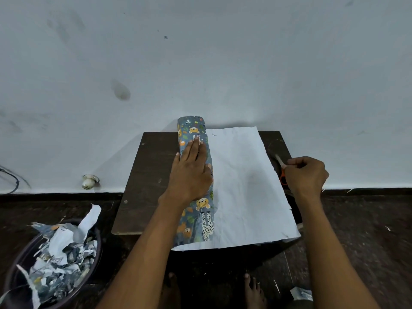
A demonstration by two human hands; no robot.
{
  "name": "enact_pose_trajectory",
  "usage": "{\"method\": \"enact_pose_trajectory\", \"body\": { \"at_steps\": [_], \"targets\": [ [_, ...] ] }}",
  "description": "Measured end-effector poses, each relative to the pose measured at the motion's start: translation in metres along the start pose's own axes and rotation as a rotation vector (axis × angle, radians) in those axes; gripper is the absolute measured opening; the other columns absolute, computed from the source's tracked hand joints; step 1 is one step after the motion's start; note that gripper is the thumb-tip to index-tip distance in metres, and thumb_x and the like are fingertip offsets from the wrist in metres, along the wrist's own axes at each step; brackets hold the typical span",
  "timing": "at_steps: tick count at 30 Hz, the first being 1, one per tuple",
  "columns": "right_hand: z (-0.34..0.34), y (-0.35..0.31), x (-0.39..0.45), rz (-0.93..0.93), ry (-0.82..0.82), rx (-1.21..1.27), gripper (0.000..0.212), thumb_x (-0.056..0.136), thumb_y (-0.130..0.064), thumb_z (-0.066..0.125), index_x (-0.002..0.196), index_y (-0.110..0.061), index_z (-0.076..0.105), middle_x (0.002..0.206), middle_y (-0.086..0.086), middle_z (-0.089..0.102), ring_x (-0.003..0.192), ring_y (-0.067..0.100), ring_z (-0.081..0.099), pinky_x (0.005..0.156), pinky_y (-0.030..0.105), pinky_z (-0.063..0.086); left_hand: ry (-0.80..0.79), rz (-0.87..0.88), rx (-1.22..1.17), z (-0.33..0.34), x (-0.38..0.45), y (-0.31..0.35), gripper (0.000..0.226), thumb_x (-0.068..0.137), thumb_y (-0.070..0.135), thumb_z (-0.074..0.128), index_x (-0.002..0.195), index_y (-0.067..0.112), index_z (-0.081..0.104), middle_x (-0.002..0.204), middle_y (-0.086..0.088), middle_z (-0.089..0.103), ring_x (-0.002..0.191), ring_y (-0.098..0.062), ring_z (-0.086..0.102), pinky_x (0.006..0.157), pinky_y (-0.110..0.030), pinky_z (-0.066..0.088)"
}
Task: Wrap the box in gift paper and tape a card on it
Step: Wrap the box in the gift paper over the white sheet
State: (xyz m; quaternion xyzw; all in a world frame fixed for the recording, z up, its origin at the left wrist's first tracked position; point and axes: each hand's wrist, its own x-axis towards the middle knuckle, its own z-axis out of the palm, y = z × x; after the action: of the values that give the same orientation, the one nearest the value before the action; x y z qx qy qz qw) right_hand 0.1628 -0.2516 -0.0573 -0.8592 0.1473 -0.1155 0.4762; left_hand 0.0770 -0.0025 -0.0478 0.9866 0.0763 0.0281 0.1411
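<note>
On gift paper (245,186), left hand (189,175) flat

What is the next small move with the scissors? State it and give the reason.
Probably bring the orange-handled scissors, which the right hand grips at the table's right edge, over to the white spread sheet of gift paper and trim it. The left hand lies flat on the long animal-print wrapped box, pinning it, while a wide span of paper lies unrolled beside it.
</note>
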Motion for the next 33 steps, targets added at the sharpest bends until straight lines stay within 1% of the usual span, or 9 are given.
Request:
{"method": "enact_pose_trajectory", "body": {
  "at_steps": [5, 8, 11, 17, 20, 24, 28, 30, 33],
  "targets": [
    [0.003, 0.002, -0.004, -0.013, -0.007, -0.082, 0.011, 0.080, -0.002, 0.072, 0.087, -0.010, 0.077, 0.085, 0.006, 0.071, 0.084, 0.023, 0.059, 0.076, 0.024, 0.040, -0.004, -0.004, -0.017, -0.002, 0.000, 0.003, 0.062, 0.108, 0.027, 0.033, 0.162, 0.012, 0.006, 0.171, -0.002, -0.001, 0.157, -0.017, -0.004, 0.126, -0.046, 0.006],
    [0.004, -0.001, -0.007, -0.065, 0.005, -0.147, 0.009, 0.079, -0.009, 0.071, 0.084, -0.016, 0.075, 0.090, 0.007, 0.075, 0.093, 0.032, 0.065, 0.087, 0.037, 0.050, -0.009, 0.001, -0.001, -0.001, 0.001, 0.002, 0.062, 0.107, 0.028, 0.031, 0.162, 0.011, 0.005, 0.171, -0.003, 0.000, 0.157, -0.018, -0.004, 0.126, -0.046, 0.007],
    [0.004, -0.007, -0.012, -0.152, 0.031, -0.210, 0.010, 0.079, -0.011, 0.067, 0.081, -0.018, 0.074, 0.087, 0.006, 0.075, 0.091, 0.036, 0.065, 0.093, 0.047, 0.049, -0.009, 0.009, 0.025, -0.002, 0.000, 0.001, 0.063, 0.105, 0.030, 0.023, 0.161, 0.010, 0.006, 0.170, -0.004, 0.000, 0.157, -0.019, -0.004, 0.126, -0.047, 0.009],
    [0.005, -0.019, -0.020, -0.161, -0.116, -0.412, 0.014, 0.084, -0.029, 0.068, 0.089, -0.017, 0.071, 0.089, 0.002, 0.068, 0.097, 0.034, 0.059, 0.087, 0.036, 0.030, -0.009, 0.013, 0.020, -0.001, 0.000, 0.001, 0.063, 0.107, 0.027, 0.033, 0.161, 0.010, 0.006, 0.170, -0.005, -0.001, 0.157, -0.020, -0.004, 0.126, -0.047, 0.009],
    [0.009, -0.021, -0.023, -0.154, -0.177, -0.403, 0.015, 0.078, -0.021, 0.069, 0.092, -0.017, 0.068, 0.086, -0.002, 0.066, 0.093, 0.030, 0.058, 0.085, 0.034, 0.025, -0.016, 0.015, 0.028, -0.001, 0.000, 0.000, 0.063, 0.107, 0.028, 0.032, 0.161, 0.010, 0.005, 0.170, -0.004, -0.002, 0.157, -0.020, -0.005, 0.126, -0.047, 0.009],
    [0.010, -0.024, -0.026, -0.151, -0.200, -0.276, 0.023, 0.074, -0.009, 0.069, 0.096, -0.018, 0.069, 0.086, -0.005, 0.065, 0.086, 0.024, 0.056, 0.089, 0.034, 0.040, -0.021, 0.014, 0.026, 0.000, 0.001, -0.001, 0.063, 0.107, 0.029, 0.032, 0.161, 0.010, 0.004, 0.170, -0.004, -0.002, 0.157, -0.020, -0.006, 0.126, -0.048, 0.009],
    [0.004, -0.033, -0.029, -0.140, -0.216, -0.088, 0.025, 0.077, -0.003, 0.071, 0.096, -0.020, 0.071, 0.079, -0.008, 0.064, 0.081, 0.014, 0.060, 0.066, 0.020, 0.042, -0.022, 0.011, 0.013, 0.000, 0.001, -0.001, 0.063, 0.107, 0.029, 0.032, 0.162, 0.011, 0.005, 0.171, -0.004, -0.002, 0.157, -0.019, -0.005, 0.126, -0.047, 0.008],
    [0.001, -0.040, -0.032, -0.149, -0.241, -0.032, 0.025, 0.077, -0.004, 0.076, 0.093, -0.023, 0.071, 0.073, -0.009, 0.064, 0.076, 0.008, 0.061, 0.074, 0.027, 0.051, -0.024, 0.009, 0.008, 0.000, 0.001, 0.000, 0.063, 0.107, 0.029, 0.032, 0.162, 0.011, 0.005, 0.171, -0.003, -0.002, 0.157, -0.019, -0.005, 0.126, -0.047, 0.008],
    [-0.002, -0.050, -0.038, -0.116, -0.270, 0.049, 0.027, 0.077, -0.003, 0.079, 0.091, -0.024, 0.071, 0.069, -0.008, 0.066, 0.078, 0.014, 0.066, 0.085, 0.038, 0.057, -0.022, 0.015, 0.024, 0.001, 0.001, 0.000, 0.063, 0.107, 0.032, 0.027, 0.161, 0.010, 0.005, 0.171, -0.004, -0.001, 0.157, -0.020, -0.005, 0.126, -0.048, 0.009]
  ]
}}
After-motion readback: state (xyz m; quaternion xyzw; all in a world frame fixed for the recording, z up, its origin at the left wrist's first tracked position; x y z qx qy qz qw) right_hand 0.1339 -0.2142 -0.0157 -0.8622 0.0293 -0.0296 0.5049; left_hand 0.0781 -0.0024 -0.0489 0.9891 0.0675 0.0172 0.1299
